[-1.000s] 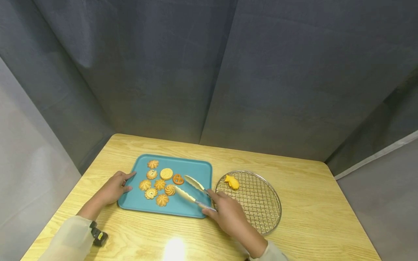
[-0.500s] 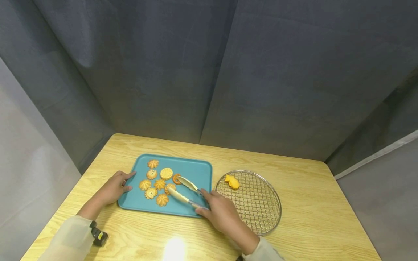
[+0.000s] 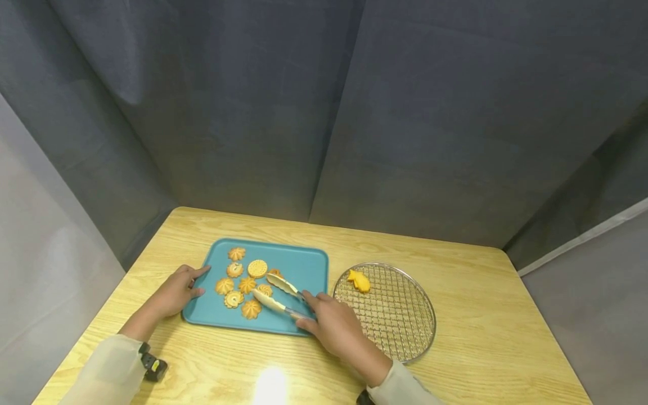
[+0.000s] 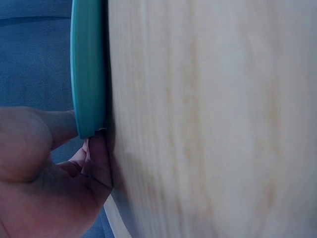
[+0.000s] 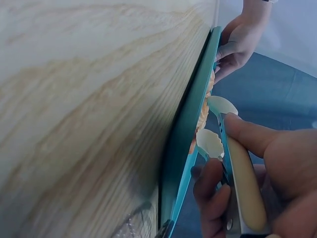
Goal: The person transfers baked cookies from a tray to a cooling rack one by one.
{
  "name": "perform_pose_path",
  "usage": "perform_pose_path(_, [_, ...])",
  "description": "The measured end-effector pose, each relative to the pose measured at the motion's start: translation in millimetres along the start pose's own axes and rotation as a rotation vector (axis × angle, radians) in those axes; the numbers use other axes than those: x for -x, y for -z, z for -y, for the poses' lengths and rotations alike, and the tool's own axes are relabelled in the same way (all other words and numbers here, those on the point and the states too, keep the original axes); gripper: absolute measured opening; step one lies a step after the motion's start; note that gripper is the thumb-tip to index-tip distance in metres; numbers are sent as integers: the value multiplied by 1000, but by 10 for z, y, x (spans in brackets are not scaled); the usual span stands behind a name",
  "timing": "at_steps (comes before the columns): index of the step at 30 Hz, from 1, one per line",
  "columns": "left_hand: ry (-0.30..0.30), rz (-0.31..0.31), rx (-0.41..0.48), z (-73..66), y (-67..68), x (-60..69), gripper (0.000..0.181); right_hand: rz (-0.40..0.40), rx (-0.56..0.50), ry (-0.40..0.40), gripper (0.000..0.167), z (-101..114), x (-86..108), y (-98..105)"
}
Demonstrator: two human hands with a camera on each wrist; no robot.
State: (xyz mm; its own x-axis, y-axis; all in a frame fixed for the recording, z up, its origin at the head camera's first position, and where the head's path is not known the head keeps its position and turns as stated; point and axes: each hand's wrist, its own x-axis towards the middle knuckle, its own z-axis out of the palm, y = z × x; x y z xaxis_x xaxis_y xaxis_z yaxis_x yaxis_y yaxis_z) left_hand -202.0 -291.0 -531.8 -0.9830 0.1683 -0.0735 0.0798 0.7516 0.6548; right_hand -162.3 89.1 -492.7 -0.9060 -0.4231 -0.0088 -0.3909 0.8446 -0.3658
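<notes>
My left hand [image 3: 178, 289] grips the left edge of the blue-green tray [image 3: 298, 259], with the thumb over the rim and fingers against its side and underside in the left wrist view. My right hand [image 3: 334, 323] holds a pair of tongs [image 3: 270, 302] with cream tips, spread apart over the tray. Between and under those tips lie a swirl cookie [image 3: 265, 290] and a pretzel [image 3: 275, 272], both partly hidden. Several flower-shaped cookies [image 3: 225, 286] and a round dotted biscuit [image 3: 257, 268] lie to the left of the tongs.
A round wire rack [image 3: 400, 315] stands right of the tray, close to my right forearm. On its upper left lies a yellow fish-shaped cookie [image 3: 359, 281]. The wooden table [image 3: 486, 315] ends at a grey curtain [image 3: 415, 140].
My right hand and the tongs have moved left across the tray, so the tips now stand over the pretzel and the swirl cookie. The left hand and tray have stayed put.
</notes>
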Motion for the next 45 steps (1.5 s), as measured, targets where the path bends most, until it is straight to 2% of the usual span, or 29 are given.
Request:
perform_pose_path(13, [15,2,1,-18,9,3,59,14,103,46,66,39,-22,27])
perform_pose_path(30, [21,7,-12,-43,19,8,59,-45,72,89,61,48,27,41])
perform_pose_path(45, [22,7,-5,-31,15,7,59,-69,45,91,62,-9,71,91])
